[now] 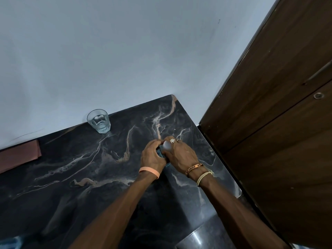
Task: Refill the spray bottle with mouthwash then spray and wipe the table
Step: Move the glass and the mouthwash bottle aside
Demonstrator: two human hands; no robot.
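Both my hands meet near the right side of the dark marbled table [89,168]. My left hand [152,158] wraps around the body of a small blue bottle [160,153], most of which is hidden. My right hand [179,153] curls over the bottle's pale rounded cap [166,146] from the right. Whether the cap is on or off the bottle cannot be seen.
A clear glass [98,120] with some liquid stands at the table's back edge against the white wall. A brown flat object [18,157] lies at the left. A dark wooden cupboard [278,123] stands close on the right, and a shiny metal surface [201,238] shows below.
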